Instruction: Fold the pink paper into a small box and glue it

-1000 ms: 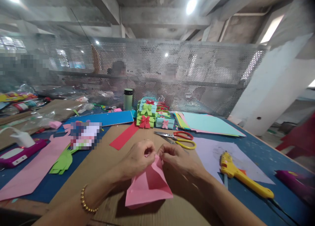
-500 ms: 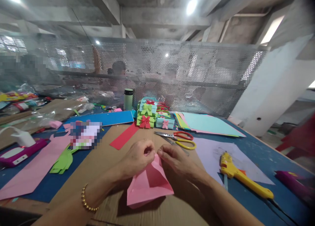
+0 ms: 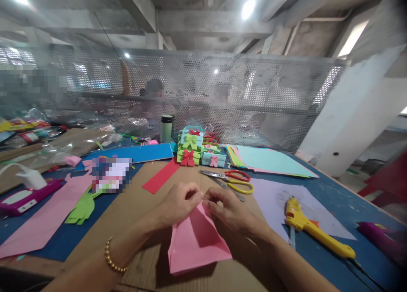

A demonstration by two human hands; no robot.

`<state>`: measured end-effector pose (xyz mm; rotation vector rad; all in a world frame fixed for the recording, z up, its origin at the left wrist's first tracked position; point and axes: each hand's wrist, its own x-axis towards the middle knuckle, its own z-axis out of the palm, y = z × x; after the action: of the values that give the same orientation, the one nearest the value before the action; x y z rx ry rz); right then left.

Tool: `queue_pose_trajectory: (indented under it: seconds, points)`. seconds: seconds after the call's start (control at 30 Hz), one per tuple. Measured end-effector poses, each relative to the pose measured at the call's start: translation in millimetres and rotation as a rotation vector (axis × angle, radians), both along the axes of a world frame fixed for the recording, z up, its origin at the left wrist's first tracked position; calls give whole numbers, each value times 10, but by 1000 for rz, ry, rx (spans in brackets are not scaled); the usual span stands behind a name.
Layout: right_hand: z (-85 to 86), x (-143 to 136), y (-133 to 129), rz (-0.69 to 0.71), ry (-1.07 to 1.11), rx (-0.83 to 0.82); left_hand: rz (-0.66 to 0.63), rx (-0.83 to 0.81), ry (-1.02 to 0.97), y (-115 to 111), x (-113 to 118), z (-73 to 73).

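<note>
A folded piece of pink paper [image 3: 197,245] hangs between my hands, its wide open end toward me over the brown cardboard [image 3: 140,245]. My left hand [image 3: 182,203] pinches its narrow far end from the left. From the right, my right hand [image 3: 225,207] grips the same end, its fingertips close to those of the left. The exact spot under the fingertips is hidden. Just beyond the right hand lie scissors [image 3: 229,175] with one red and one yellow handle. A red paper strip [image 3: 161,176] rests past the left hand.
Small paper bags with bows [image 3: 190,150] are stacked at the back beside a green flask [image 3: 165,129]. A yellow glue gun [image 3: 313,232] lies on lilac paper at right. Pink paper [image 3: 47,213] and green cutouts [image 3: 81,207] lie left. Coloured sheets [image 3: 273,160] are piled back right.
The pink paper has turned slightly, and its near end has swung a little right and toward me. Both hands still hold the far end, with the fingers shifted slightly.
</note>
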<state>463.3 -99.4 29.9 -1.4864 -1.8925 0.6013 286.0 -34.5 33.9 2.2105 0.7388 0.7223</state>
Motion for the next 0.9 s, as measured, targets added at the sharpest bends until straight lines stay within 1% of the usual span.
queue_pose_trajectory:
  seconds: [0.2, 0.37, 0.43, 0.53, 0.6, 0.63, 0.67, 0.73, 0.8, 0.83, 0.87, 0.9]
  points:
    - [14, -16, -8, -22, -52, -16, -6, 28, 13, -24, -9, -6]
    - [21, -13, -15, 3, -43, 0, 9, 67, -2, -23, 8, -41]
    - [19, -13, -17, 14, -55, 22, 3, 54, -9, -22, 15, -43]
    - [16, -9, -13, 27, -9, 22, -3, -17, -24, -4, 9, -29]
    - [28, 4, -6, 22, 67, 19, -16, -97, -111, 34, -4, -15]
    - [41, 14, -2, 8, 115, 21, -5, -160, -196, 61, -11, -9]
    - [57, 26, 2, -14, 159, 26, 26, -243, -301, 92, -16, -3]
    - [90, 53, 11, -75, 243, 50, 141, -457, -536, 157, -19, 4]
    - [112, 81, 26, -136, 314, 101, 248, -670, -716, 211, -11, 0]
    - [116, 94, 35, -162, 343, 133, 270, -743, -755, 227, -4, -10]
    - [114, 107, 44, -184, 372, 161, 262, -789, -754, 235, 4, -24]
    - [109, 120, 54, -206, 400, 187, 229, -802, -725, 235, 11, -43]
